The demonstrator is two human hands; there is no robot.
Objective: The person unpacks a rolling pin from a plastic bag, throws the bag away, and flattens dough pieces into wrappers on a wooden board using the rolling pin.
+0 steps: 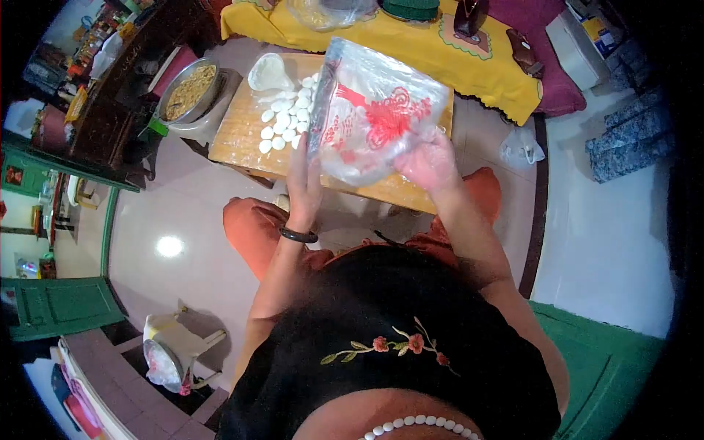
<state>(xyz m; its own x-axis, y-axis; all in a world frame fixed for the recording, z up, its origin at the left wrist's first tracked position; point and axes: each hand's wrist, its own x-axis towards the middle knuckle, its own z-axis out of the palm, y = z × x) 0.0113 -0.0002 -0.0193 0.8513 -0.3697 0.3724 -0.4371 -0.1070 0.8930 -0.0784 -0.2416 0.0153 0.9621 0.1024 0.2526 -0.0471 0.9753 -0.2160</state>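
Note:
A clear plastic bag (389, 121) with red printing hangs tilted above the wooden board, whitish inside. My right hand (429, 163) is closed on its lower right part. At the bag's left edge is my left hand (303, 183), its fingers pointing up along the side and seeming to pinch the plastic; a dark bracelet circles that wrist. Several small white dough pieces (282, 121) lie on the wooden board (238, 136), left of the bag. Behind them is a larger pale dough lump (270, 73). The bag covers the right part of the board.
A metal bowl of chunky yellowish filling (189, 92) stands on a stool to the left. Beyond the board is a seat with a yellow cover (293, 29). A small plastic bag (521, 148) lies on the right. Lower left, a stool (176, 334) stands near a bowl (163, 364).

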